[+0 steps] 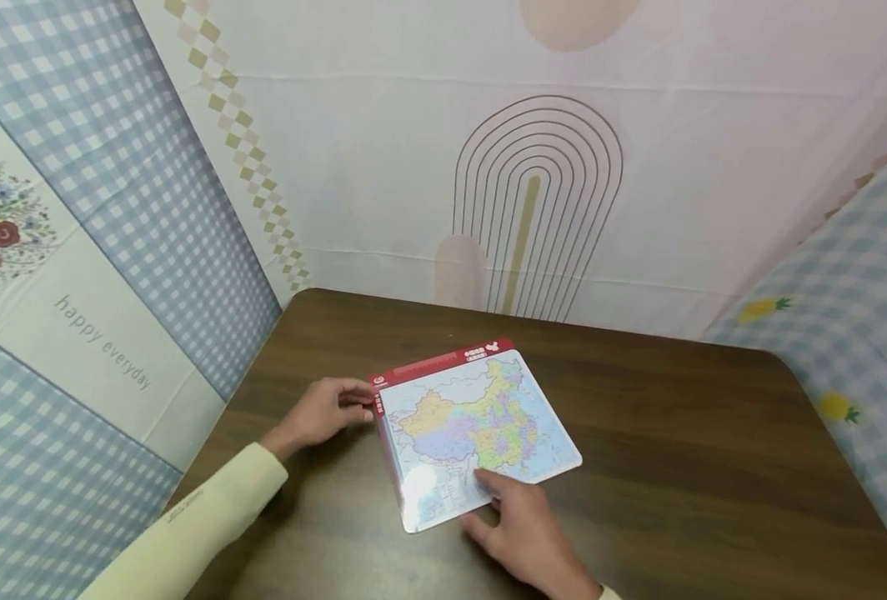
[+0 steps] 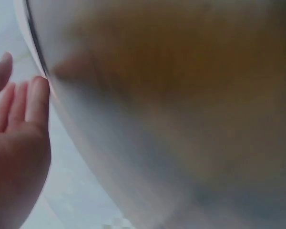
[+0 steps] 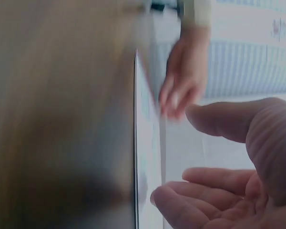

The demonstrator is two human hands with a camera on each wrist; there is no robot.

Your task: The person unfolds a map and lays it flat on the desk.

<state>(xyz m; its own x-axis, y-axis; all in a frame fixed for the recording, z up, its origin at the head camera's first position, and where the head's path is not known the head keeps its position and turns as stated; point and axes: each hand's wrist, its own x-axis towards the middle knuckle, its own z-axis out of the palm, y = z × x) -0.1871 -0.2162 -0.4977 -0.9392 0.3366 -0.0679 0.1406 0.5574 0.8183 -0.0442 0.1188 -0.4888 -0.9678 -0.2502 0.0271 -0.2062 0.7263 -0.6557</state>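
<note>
A thin map board (image 1: 473, 425) with a red border along its top and left lies flat on the brown table, turned slightly askew. My left hand (image 1: 331, 410) is at the board's upper left corner, fingertips right at the red edge. Its fingers look fairly straight in the left wrist view, the hand (image 2: 21, 143) being at the left side there. At the near edge, my right hand (image 1: 522, 529) has its fingertips over the board's lower rim, thumb spread away from them. Seen edge-on in the right wrist view, the board (image 3: 148, 143) stands beside the loosely bent fingers of the right hand (image 3: 233, 191).
Dark wood tabletop (image 1: 684, 442) extends on both sides of the board. A pale patterned cloth (image 1: 368, 167) hangs behind the table. Blue checked cloth (image 1: 136, 150) covers the left side, and another checked cloth with pineapples (image 1: 834, 317) borders the right.
</note>
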